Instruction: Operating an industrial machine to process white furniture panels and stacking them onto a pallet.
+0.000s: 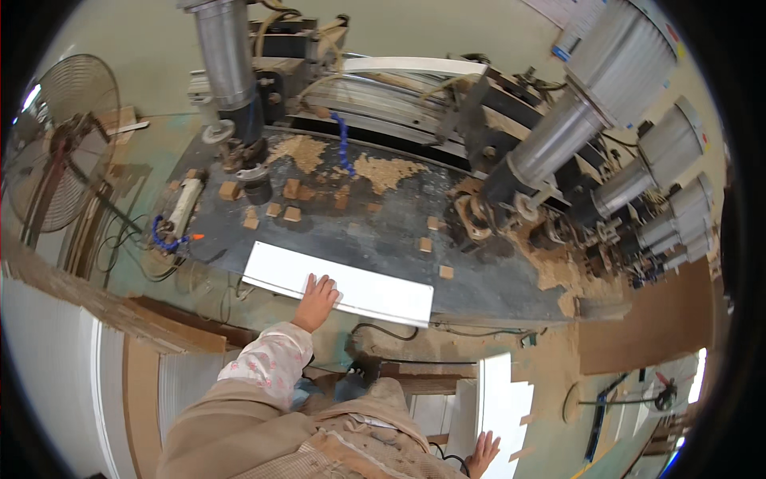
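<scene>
White panel (pixel 343 283): a long flat board lying along the near edge of the dark desk (pixel 383 231), slightly below frame centre, its length running from 10 o'clock to 4 o'clock.

Left hand (pixel 316 302): laid palm-down on the panel's near edge, fingers spread flat and pointing toward 12 o'clock, gripping nothing. The forearm, in a floral sleeve (pixel 267 361), reaches up from 6 o'clock with the elbow bent.

Right hand (pixel 482 453): low at 5 o'clock, fingers splayed open, resting against a stack of white boards (pixel 499 399) standing beside the person. Contact only; no closed grasp seen.

Surroundings: small wood blocks (pixel 291 191) and sawdust (pixel 387 170) scattered over the desk at 12 o'clock of the panel. Metal cylinders (pixel 558 128) of the machine stand at 2 o'clock. A fan (pixel 60 144) sits at 9 o'clock.
</scene>
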Demonstrator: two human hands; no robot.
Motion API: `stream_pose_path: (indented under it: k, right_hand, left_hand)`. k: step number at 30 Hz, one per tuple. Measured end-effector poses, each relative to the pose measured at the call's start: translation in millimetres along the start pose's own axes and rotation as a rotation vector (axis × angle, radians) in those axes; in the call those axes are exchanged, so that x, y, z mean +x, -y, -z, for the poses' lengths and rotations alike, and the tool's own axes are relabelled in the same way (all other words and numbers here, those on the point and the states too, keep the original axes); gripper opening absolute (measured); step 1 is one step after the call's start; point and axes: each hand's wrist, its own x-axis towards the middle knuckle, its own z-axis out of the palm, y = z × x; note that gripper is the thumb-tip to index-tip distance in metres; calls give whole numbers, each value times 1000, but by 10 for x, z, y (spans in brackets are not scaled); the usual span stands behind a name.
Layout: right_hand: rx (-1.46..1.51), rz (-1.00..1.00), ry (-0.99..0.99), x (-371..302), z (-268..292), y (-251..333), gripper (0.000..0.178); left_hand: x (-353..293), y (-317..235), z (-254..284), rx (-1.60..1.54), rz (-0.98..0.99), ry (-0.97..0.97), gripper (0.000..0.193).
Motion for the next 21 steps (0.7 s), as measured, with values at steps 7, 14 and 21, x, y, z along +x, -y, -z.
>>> stream_pose_path:
  k: [7, 14, 21]
  right_hand:
    - [471, 638, -62, 2290, 1036, 1145, 66]
    - [530, 1044, 115, 3607, 796, 2776, 68]
    - [382, 1098, -123, 3856, 2, 3939, 67]
  left_hand:
    - [-336, 303, 708, -19, -217, -22, 33]
    - [-1462, -204, 2555, 50, -123, 265, 27]
    - [-2599, -555, 3819, 211, 392, 101, 30]
